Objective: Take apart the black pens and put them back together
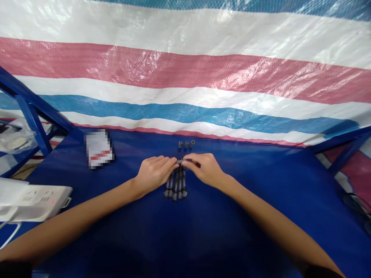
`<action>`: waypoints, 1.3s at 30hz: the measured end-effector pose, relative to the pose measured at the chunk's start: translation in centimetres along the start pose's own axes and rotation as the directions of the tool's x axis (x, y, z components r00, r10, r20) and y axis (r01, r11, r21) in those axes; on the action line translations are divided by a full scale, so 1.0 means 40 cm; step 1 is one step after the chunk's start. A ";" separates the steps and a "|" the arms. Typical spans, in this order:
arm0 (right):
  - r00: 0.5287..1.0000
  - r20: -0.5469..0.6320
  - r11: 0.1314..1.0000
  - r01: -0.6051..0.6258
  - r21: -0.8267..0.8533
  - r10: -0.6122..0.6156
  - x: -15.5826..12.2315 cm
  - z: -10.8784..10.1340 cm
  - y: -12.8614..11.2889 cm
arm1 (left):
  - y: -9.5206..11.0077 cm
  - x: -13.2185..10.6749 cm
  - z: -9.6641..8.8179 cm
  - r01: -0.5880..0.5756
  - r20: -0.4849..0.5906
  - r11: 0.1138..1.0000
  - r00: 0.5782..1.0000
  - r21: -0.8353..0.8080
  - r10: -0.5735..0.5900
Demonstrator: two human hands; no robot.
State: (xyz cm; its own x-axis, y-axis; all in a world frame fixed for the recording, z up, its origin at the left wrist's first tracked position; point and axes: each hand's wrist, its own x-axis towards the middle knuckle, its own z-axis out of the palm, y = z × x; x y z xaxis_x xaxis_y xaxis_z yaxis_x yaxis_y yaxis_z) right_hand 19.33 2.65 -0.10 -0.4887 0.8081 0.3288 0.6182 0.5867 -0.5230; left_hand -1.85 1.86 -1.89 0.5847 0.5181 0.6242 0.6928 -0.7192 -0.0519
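My left hand (156,173) is closed, its fingertips at the left end of a thin dark grey piece (180,161). From the other side my right hand (205,166) pinches the same piece between thumb and fingers. It is too small and blurred to name its kind. Under and just below my fingertips lie several slender dark tubes (176,185) side by side, with clear, flared ends toward me. My hands hide their far ends in part. Beyond my hands stand three short metallic cylinders (186,144) in a row.
The blue tabletop (246,224) carries a blurred white and red box (100,150) at the back left. A white power strip (43,200) with a plugged-in cable lies at the left edge. A striped plastic sheet (185,69) hangs behind, between blue frame bars (31,119).
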 end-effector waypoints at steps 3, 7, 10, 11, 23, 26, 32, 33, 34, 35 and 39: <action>0.969 0.015 0.961 -0.244 -0.130 0.248 0.010 0.007 0.001 | -0.005 0.024 -0.031 0.240 0.224 0.959 0.937 0.150 -0.270; 0.909 0.198 0.903 -0.297 -0.310 0.367 0.010 0.032 -0.007 | -0.019 0.050 -0.054 0.398 0.508 0.869 0.706 0.293 -0.494; 0.869 0.261 0.873 -0.310 -0.375 0.421 0.005 0.044 -0.017 | -0.037 0.058 -0.047 0.451 0.630 0.852 0.587 0.266 -0.508; 0.859 0.270 0.864 -0.315 -0.393 0.436 0.004 0.044 -0.020 | -0.044 0.059 -0.043 0.462 0.662 0.850 0.558 0.253 -0.501; 0.835 0.211 0.833 -0.412 -0.370 0.507 0.014 0.025 -0.024 | -0.037 0.053 -0.030 0.448 0.736 0.887 0.562 0.113 -0.378; 0.887 0.123 0.889 -0.421 -0.181 0.445 0.018 0.009 -0.016 | -0.038 0.042 -0.017 0.429 0.675 0.900 0.639 0.084 -0.368; 0.887 0.185 0.720 -0.454 0.525 0.424 0.012 -0.015 -0.013 | -0.018 0.031 -0.014 0.427 0.320 0.888 0.876 -0.169 -0.360; 0.879 0.205 0.645 -0.458 0.611 0.430 0.011 -0.017 -0.015 | -0.013 0.030 -0.015 0.397 0.292 0.883 0.900 -0.249 -0.323; 0.879 0.213 0.582 -0.447 0.680 0.427 0.011 -0.018 -0.017 | -0.009 0.027 -0.015 0.367 0.284 0.878 0.916 -0.308 -0.283; 0.884 0.215 0.533 -0.428 0.730 0.415 0.012 -0.020 -0.019 | -0.007 0.024 -0.013 0.320 0.284 0.879 0.932 -0.353 -0.226; 0.921 0.169 0.509 -0.339 0.791 0.350 0.018 -0.030 -0.015 | -0.017 0.012 -0.003 0.100 0.119 0.918 0.991 -0.384 -0.058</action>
State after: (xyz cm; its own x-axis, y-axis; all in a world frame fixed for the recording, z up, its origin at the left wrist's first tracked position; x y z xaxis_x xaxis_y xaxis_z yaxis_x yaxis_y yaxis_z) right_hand 19.35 2.96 1.40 -0.3378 0.9411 -0.0134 -0.0065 -0.0166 -0.9998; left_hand -2.08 2.54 -1.47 0.5894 0.6107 0.5289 0.5326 -0.7860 0.3140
